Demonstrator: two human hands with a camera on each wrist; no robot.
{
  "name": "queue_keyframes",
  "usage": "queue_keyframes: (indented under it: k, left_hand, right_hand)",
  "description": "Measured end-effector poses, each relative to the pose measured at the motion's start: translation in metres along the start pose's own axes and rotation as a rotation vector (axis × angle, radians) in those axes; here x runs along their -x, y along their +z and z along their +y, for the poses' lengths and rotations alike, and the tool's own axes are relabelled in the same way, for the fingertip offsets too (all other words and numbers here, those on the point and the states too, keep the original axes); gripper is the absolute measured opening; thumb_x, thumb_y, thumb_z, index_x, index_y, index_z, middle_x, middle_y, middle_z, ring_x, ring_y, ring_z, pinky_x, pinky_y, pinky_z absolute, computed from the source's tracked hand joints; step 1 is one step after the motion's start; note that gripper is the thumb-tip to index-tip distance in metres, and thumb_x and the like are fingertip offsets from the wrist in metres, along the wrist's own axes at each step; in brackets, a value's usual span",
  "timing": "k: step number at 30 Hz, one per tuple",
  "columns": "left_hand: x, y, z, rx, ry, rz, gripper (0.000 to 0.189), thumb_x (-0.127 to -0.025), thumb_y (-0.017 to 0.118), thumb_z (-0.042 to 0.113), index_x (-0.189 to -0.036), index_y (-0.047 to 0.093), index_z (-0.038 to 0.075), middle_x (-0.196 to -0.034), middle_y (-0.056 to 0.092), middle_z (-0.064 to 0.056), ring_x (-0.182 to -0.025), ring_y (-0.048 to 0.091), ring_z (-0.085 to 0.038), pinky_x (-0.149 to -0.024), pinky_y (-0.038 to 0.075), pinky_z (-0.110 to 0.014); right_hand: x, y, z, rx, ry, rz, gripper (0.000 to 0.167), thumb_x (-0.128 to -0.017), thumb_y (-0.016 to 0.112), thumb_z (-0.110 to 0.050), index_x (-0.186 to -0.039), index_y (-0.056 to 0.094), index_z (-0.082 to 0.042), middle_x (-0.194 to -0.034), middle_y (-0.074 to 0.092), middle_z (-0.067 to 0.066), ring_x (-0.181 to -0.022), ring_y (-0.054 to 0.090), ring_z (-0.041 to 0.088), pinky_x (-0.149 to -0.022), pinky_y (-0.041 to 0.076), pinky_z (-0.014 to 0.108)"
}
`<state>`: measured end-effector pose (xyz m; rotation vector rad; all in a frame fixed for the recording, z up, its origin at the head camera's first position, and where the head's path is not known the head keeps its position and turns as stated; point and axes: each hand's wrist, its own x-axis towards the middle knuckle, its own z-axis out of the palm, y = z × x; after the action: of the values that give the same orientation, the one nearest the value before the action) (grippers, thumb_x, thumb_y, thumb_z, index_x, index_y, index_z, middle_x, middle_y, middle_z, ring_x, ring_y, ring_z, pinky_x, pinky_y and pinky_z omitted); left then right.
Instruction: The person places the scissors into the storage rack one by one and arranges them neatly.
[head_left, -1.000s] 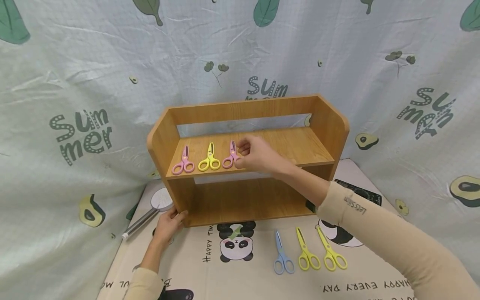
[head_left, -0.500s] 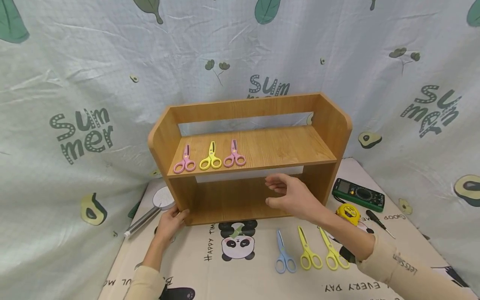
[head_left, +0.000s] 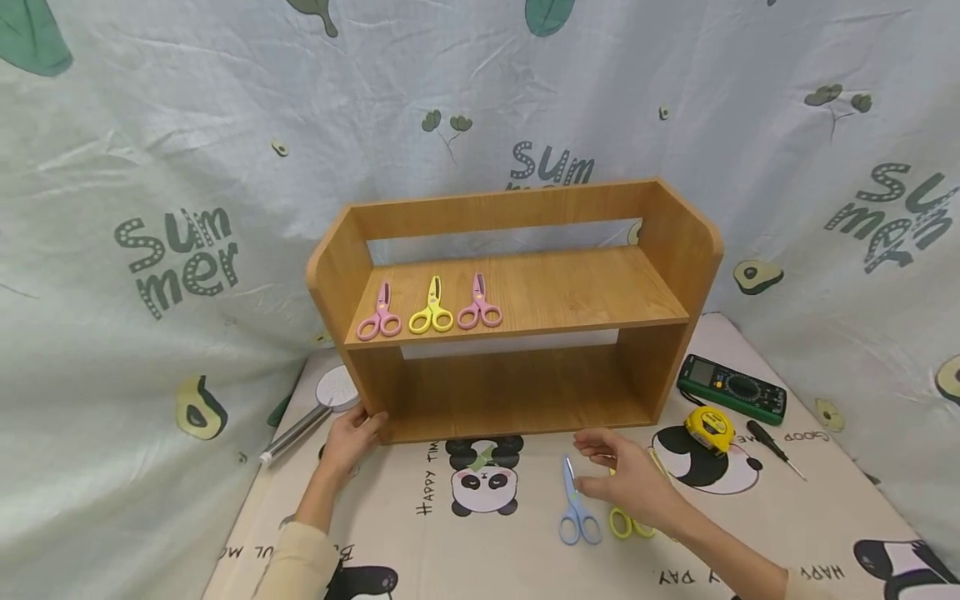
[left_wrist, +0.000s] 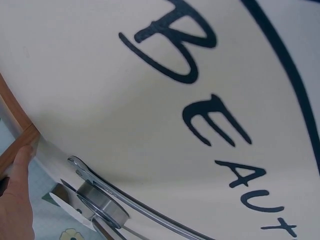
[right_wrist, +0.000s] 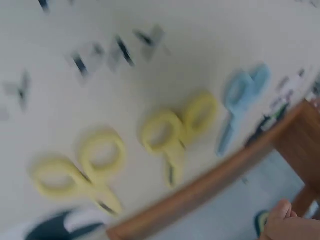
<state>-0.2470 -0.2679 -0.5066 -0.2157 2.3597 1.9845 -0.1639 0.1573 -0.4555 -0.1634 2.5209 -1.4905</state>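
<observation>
A two-tier wooden shelf (head_left: 525,325) stands on the table. My left hand (head_left: 351,437) grips its lower left corner, thumb on the front edge; in the left wrist view a finger (left_wrist: 21,170) lies along the wood. My right hand (head_left: 630,479) hovers over the table before the shelf, thumb and fingers apart, holding nothing. Close beside its thumb lie blue scissors (head_left: 572,492). The hand partly covers yellow scissors (head_left: 621,523); the right wrist view shows two yellow pairs. On the upper tier lie pink scissors (head_left: 382,310), yellow scissors (head_left: 433,307) and more pink scissors (head_left: 480,303).
Right of the shelf are a green multimeter (head_left: 735,388), a yellow tape measure (head_left: 709,427) and a screwdriver (head_left: 772,446). A round pale disc with a metal handle (head_left: 300,433) lies to the left. A printed curtain (head_left: 247,167) hangs behind.
My right hand has left the pink scissors on the upper tier and come down toward the blue scissors on the table. The left hand keeps its place at the shelf corner.
</observation>
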Motion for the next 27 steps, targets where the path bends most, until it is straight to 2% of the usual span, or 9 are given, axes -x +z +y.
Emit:
queue_keyframes:
  k: [4,9,18,27]
  left_hand:
    - [-0.001,0.002,0.003,0.007,0.008,-0.003,0.065,-0.105,0.056,0.009,-0.161,0.027,-0.006,-0.16,0.036,-0.036,-0.145,0.043,-0.051,-0.117,0.043,-0.059]
    - [-0.001,0.003,0.004,0.011,0.005,-0.007,0.064,-0.105,0.055,0.007,-0.16,0.026,-0.007,-0.16,0.036,-0.036,-0.146,0.042,-0.05,-0.117,0.042,-0.059]
    - [-0.001,0.001,0.002,0.01,-0.003,-0.012,0.065,-0.105,0.055,0.008,-0.16,0.025,-0.008,-0.16,0.035,-0.036,-0.147,0.04,-0.049,-0.119,0.04,-0.06]
    - [-0.001,0.001,0.001,0.0,-0.002,-0.013,0.067,-0.105,0.056,0.009,-0.161,0.023,-0.008,-0.161,0.034,-0.035,-0.148,0.039,-0.05,-0.119,0.04,-0.06]
  right_hand:
    - [0.005,0.012,0.021,-0.008,0.062,0.026,0.066,-0.079,0.089,-0.009,-0.137,0.059,-0.003,-0.132,0.067,0.01,-0.124,0.063,0.029,-0.111,0.053,0.045]
    - [0.008,0.025,0.041,0.056,0.125,0.058,0.068,-0.073,0.093,-0.009,-0.133,0.062,-0.006,-0.127,0.069,0.005,-0.118,0.064,0.023,-0.106,0.057,0.04]
    - [0.011,0.035,0.06,0.061,0.143,0.038,0.067,-0.07,0.093,-0.003,-0.13,0.063,-0.004,-0.124,0.071,0.004,-0.115,0.066,0.023,-0.105,0.057,0.042]
    - [0.012,0.044,0.07,0.047,0.132,0.042,0.066,-0.069,0.093,0.0,-0.127,0.063,-0.001,-0.121,0.07,0.005,-0.114,0.066,0.022,-0.102,0.058,0.035]
